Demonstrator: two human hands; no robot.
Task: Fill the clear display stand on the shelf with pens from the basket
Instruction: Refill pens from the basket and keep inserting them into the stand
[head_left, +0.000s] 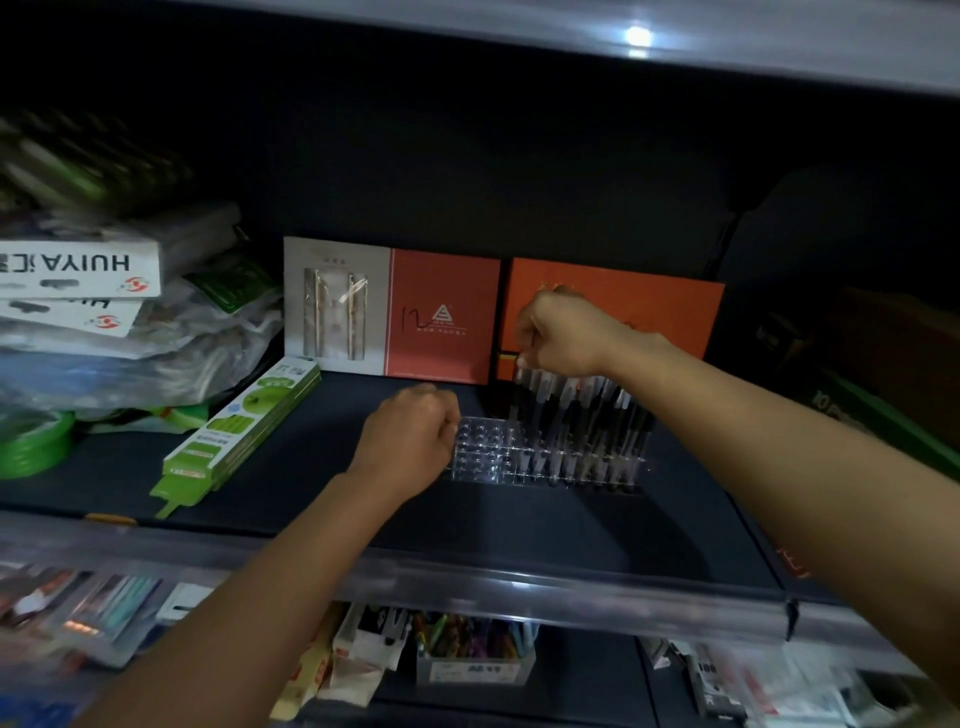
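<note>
Two hands engaged: left hand (410, 435) curled, bracing display stand (483, 457); right hand (563, 332) pinches a pen (515, 400), lowering it into a hole

Single head cam, wide-angle, looks fwd & slightly down into dark blue shelf (519, 519), close range, both forearms reaching in from below

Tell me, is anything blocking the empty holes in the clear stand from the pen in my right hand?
Nothing visible does. The right hand pinches a pen just above the display stand; the left hand sits at its left edge.
</note>
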